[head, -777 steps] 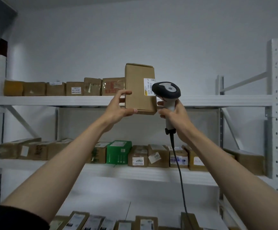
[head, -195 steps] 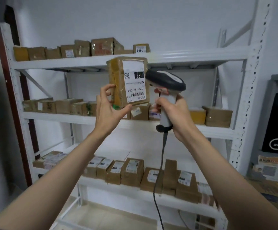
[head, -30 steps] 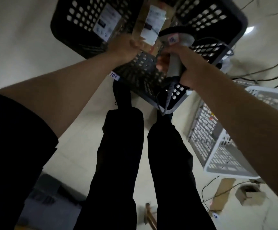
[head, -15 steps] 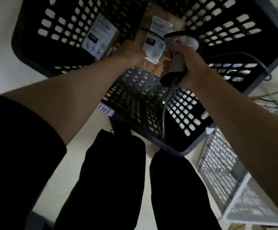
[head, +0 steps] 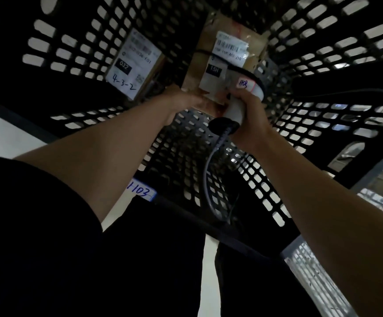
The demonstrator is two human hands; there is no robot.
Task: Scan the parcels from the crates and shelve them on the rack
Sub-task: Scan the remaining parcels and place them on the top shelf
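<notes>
On the left, inside the black crate, a labelled parcel with "4-3-2" handwritten on its white label leans against the perforated wall, untouched. Just right of it, the left hand reaches into the crate and touches the near lower edge of a brown cardboard parcel; the fingers are hidden under or behind the box, so whether they grip it or merely rest on it cannot be told. That parcel sits deep in the crate, its white label facing up. It looks like a small, stiff, taped carton, probably light enough for one hand; the tape may be slick, so holding across two opposite edges, clear of the barcode, seems safest. Further right, the right hand is wrapped firmly around the handle of the scanner, whose head nearly touches the label and covers part of it; its cable hangs toward the person's legs. At the far right a white crate is cut off by the frame. The dim light blurs the label print, and the rack is out of view.
</notes>
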